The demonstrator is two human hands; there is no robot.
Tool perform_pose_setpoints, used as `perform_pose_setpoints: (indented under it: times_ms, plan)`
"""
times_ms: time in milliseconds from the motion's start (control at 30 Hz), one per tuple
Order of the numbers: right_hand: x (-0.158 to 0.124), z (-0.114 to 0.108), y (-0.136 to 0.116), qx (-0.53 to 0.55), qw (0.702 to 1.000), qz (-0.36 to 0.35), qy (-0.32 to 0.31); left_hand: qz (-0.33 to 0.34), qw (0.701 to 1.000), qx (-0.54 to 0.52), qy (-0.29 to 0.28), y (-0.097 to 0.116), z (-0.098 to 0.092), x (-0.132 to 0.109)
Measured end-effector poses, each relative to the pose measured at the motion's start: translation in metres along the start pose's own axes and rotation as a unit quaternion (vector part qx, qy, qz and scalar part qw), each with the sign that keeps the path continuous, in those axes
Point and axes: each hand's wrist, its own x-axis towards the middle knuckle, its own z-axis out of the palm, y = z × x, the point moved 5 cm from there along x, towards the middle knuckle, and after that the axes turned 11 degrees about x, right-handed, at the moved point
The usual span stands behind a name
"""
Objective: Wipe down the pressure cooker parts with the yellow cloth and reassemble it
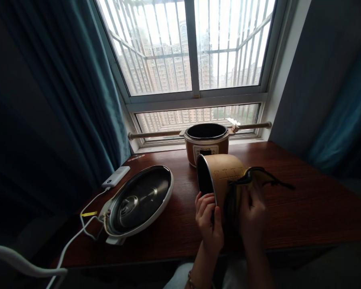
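My left hand (pixel 209 220) grips the rim of a gold-coloured inner pot (pixel 224 172), which is tipped on its side with its dark opening facing left. My right hand (pixel 252 216) presses a dark cloth (pixel 258 178) against the pot's outer wall, fingers closed on it. Behind them the orange cooker body (pixel 206 140) stands open and upright by the window. The cooker's lid (pixel 140 200) lies upside down on the wooden table (pixel 303 208) at the left, its shiny inner plate facing up.
A white power bank (pixel 116 176) with a white cable (pixel 87 224) lies at the table's left end. Blue curtains (pixel 78 100) hang on both sides. A barred window (pixel 192 52) and a wooden rod (pixel 156 134) run behind the cooker.
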Motion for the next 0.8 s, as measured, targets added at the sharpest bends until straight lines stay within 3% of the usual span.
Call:
perform_pose_setpoints:
  times_ms: [167,367,433,633,700,800]
  plan:
    - [-0.013,0.026,-0.029,0.013,0.983,-0.123,-0.132,-0.002,1.0,0.017,-0.026,-0.006,-0.004,0.004]
    - [-0.005,0.01,-0.001,0.022,0.999,-0.039,0.009,-0.013,0.992,0.064,-0.107,-0.011,0.003,0.0]
    - [-0.005,0.006,0.006,0.027,0.999,-0.031,0.017,-0.005,0.988,0.085,-0.129,-0.012,0.006,-0.002]
    - [-0.012,0.026,-0.006,0.07,0.98,-0.112,-0.147,0.052,0.978,0.122,-0.159,-0.016,0.007,-0.003]
    - [-0.01,0.024,-0.003,0.06,0.986,-0.101,-0.117,0.06,0.974,0.149,-0.159,-0.019,0.003,-0.002]
    - [-0.004,0.009,0.013,0.048,0.999,-0.023,0.003,0.067,0.968,0.178,-0.166,-0.024,-0.004,-0.002]
